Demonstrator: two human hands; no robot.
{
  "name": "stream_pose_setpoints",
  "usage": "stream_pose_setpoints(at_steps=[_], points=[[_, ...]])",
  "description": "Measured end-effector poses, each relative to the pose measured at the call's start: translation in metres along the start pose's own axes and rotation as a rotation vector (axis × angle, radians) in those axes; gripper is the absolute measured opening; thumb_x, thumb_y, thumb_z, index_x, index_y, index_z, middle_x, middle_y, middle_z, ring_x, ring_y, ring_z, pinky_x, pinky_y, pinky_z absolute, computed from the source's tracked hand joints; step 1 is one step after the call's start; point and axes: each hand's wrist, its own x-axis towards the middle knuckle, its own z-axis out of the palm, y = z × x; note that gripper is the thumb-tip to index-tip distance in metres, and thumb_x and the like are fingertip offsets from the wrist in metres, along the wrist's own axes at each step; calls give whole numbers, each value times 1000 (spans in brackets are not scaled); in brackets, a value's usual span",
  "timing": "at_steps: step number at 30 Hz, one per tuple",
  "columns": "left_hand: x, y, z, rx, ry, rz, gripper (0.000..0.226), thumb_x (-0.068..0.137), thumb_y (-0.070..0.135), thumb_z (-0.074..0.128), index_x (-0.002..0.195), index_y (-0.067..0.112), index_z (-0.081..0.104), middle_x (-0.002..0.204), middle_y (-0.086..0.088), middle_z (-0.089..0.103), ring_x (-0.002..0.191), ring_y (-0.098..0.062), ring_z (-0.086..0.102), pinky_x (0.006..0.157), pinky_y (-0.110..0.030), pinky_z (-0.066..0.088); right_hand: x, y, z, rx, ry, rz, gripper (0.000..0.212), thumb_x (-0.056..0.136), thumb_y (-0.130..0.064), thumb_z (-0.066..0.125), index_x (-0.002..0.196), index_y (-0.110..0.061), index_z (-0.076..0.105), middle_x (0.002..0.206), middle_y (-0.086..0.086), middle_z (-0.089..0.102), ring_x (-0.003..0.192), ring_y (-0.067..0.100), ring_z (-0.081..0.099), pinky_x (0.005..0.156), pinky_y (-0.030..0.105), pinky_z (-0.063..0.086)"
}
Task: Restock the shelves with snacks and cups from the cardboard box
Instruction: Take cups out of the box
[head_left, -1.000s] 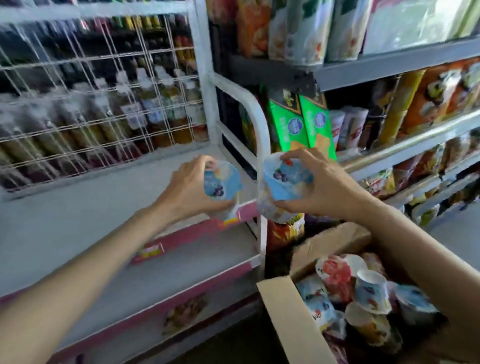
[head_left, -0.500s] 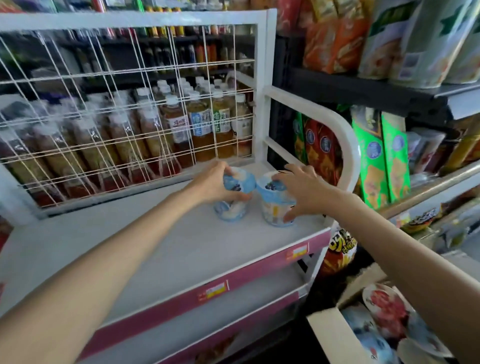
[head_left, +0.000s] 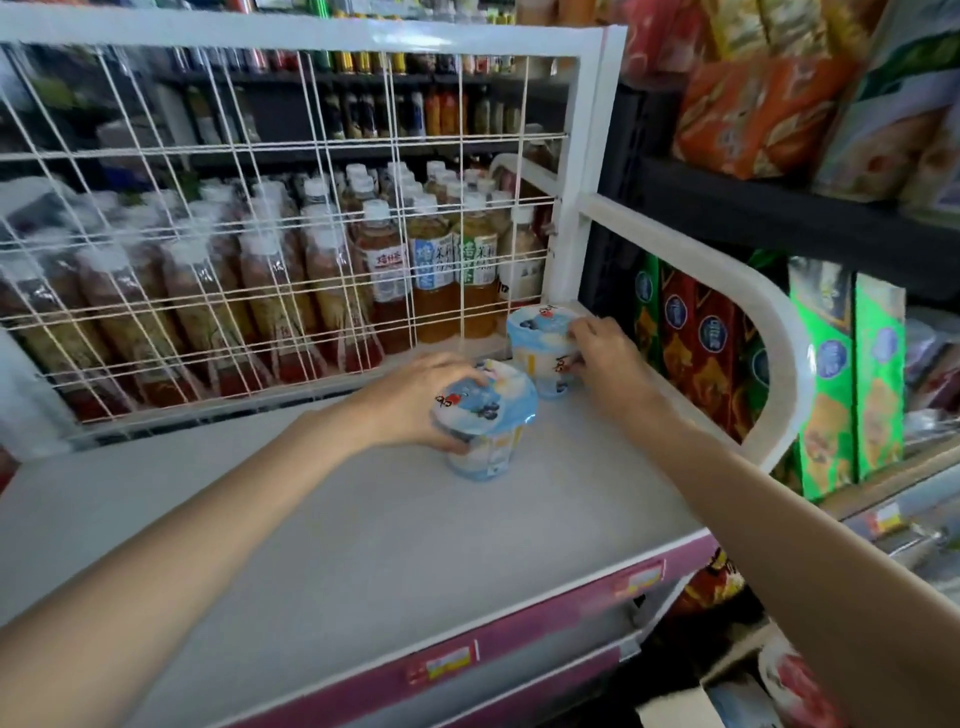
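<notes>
Two blue-and-white sealed cups stand on the grey top shelf (head_left: 363, 545). My right hand (head_left: 602, 356) grips the far cup (head_left: 540, 345), which sits in the back right corner against the wire grid. My left hand (head_left: 415, 405) holds the near cup (head_left: 485, 421) by its rim and side, a little in front and to the left of the far one. The cardboard box (head_left: 675, 709) shows only a corner at the bottom right, with a red-lidded cup (head_left: 795, 686) in it.
A white wire grid (head_left: 260, 260) backs the shelf, with drink bottles behind it. A curved white rail (head_left: 779, 332) bounds the shelf's right side. Green and red snack boxes (head_left: 831, 374) fill the dark rack to the right. A lower pink-edged shelf (head_left: 519, 691) runs below.
Both cups have gone further back on the shelf. The right one now stands in the back corner, the left one just in front of it. The view has come closer.
</notes>
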Motion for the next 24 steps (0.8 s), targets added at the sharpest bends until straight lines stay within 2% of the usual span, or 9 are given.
stream_pose_setpoints(at_steps=[3, 5, 9, 13, 16, 19, 21, 24], points=[[8, -1, 2, -11, 42, 7, 69, 65, 37, 81, 127, 22, 52, 136, 1, 44, 127, -15, 40, 106, -25, 29, 7, -4, 2, 33, -2, -3, 34, 87, -3, 51, 121, 0, 48, 125, 17, 51, 118, 31, 42, 95, 33, 35], [12, -1, 2, -16, 43, 24, 70, 67, 35, 80, 128, 21, 51, 137, 0, 43, 128, -14, 39, 104, -21, 27, 8, -7, -1, 91, 3, -7, 34, 85, -1, 54, 119, 0, 51, 124, 18, 52, 117, 31, 44, 95, 34, 37], [9, -5, 2, -101, -9, 8, 69, 71, 32, 78, 132, 26, 47, 144, 2, 31, 133, -14, 29, 104, -23, 25, -10, -2, -17, 231, -8, 66, 47, 86, 6, 50, 131, -6, 46, 135, 15, 42, 120, 31, 46, 99, 35, 41], [7, 3, 10, -225, 53, 21, 64, 69, 27, 80, 126, 25, 51, 132, 4, 38, 120, -8, 37, 95, -16, 34, -40, -11, -44, 396, 24, 98, 51, 87, 5, 48, 135, -11, 44, 129, 14, 46, 116, 30, 50, 98, 38, 43], [23, 21, 29, -315, 131, 16, 68, 67, 22, 81, 126, 19, 48, 133, -4, 35, 119, -15, 42, 96, -24, 45, -58, -14, -64, 426, 69, 115, 47, 87, 3, 46, 133, -10, 47, 131, 14, 46, 119, 29, 47, 99, 36, 40], [42, 44, 47, -382, 241, -49, 70, 68, 18, 81, 125, 14, 41, 128, -9, 30, 109, -22, 50, 91, -34, 51, -75, -9, -75, 367, 81, 165, 47, 88, 3, 46, 132, -11, 45, 135, 10, 42, 123, 28, 45, 100, 33, 37], [51, 56, 54, -378, 294, -62, 66, 70, 18, 79, 124, 11, 40, 127, -12, 32, 105, -26, 54, 90, -38, 51, -88, -4, -78, 329, 88, 172, 49, 85, 6, 47, 132, -10, 46, 134, 11, 43, 121, 29, 46, 98, 32, 38], [52, 61, 59, -286, 361, -82, 68, 72, 25, 77, 126, 7, 41, 129, -16, 34, 114, -29, 47, 93, -37, 44, -109, 4, -78, 323, 123, 176, 47, 82, 11, 46, 126, -3, 51, 129, 16, 47, 115, 34, 51, 96, 38, 43]])
